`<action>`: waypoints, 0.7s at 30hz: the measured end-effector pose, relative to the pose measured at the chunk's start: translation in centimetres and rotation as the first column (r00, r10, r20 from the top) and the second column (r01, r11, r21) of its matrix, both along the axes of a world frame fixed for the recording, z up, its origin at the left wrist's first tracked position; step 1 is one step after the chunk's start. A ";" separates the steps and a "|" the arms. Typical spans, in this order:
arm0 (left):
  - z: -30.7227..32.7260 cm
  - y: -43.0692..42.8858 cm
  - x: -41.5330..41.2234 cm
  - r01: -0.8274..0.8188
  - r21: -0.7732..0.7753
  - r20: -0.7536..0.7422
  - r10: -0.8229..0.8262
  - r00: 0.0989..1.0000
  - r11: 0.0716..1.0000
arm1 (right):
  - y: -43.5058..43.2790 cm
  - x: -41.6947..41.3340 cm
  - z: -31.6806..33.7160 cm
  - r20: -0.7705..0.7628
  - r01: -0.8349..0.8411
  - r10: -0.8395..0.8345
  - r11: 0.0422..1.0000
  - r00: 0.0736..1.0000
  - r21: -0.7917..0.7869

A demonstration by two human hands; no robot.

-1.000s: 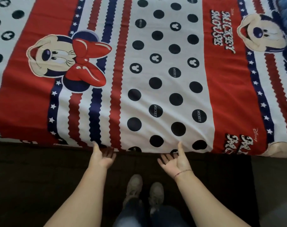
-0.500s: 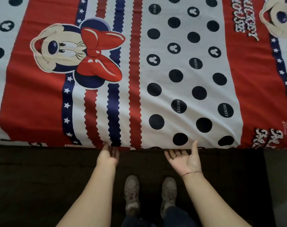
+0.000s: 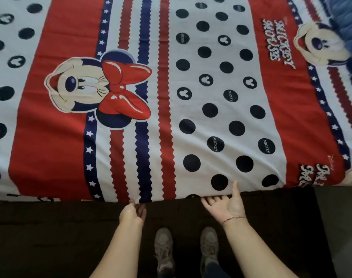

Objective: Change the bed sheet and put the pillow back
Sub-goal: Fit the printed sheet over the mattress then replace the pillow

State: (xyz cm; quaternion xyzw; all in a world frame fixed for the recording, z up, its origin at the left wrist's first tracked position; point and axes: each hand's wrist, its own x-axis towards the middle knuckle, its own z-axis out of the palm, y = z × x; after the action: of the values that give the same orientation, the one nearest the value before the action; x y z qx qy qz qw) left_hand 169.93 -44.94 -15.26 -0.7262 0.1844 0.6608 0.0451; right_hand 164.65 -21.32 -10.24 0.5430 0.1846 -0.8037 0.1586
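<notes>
Nearest us, our left hand (image 3: 132,213) meets the near hem of the sheet (image 3: 191,109), its fingers in shadow, so we cannot tell their grip. Our right hand (image 3: 224,205) lies palm-up, fingers released. The sheet is spread smooth across the bed. Tucking seems left, and no pillow shows.

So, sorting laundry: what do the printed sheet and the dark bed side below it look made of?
Printed sheet: likely thin woven cotton or polyester blend, matte; fine creases fan from its edge. Dark bed side: soft matte fabric, faintly rumpled; too dim to say which.
</notes>
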 end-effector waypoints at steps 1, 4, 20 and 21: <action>0.4 0.0 -0.1 0.016 0.011 0.000 -0.016 1.000 1.000 | -0.1 -0.1 0.3 0.008 0.003 -0.003 1.000 1.000 0.001; 1.1 -0.4 -0.7 0.068 0.006 0.117 -0.069 0.991 0.998 | -0.3 -0.1 0.5 0.028 0.016 -0.016 1.000 0.999 0.005; -3.5 -0.9 -3.3 0.053 -0.054 0.066 -0.050 0.997 0.997 | -0.9 1.0 -4.6 -0.179 0.054 -0.051 0.998 0.983 0.013; -3.3 -1.0 -3.5 0.018 -0.046 0.049 -0.015 0.999 0.999 | -1.0 1.0 -4.8 -0.200 0.048 -0.045 0.999 0.979 0.011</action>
State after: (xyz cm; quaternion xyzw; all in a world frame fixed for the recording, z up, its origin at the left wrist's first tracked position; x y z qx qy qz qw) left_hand 166.44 -45.93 -18.55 -0.7415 0.2046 0.6378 0.0380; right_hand 165.64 -22.28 -15.00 0.4651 0.1929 -0.8561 0.1161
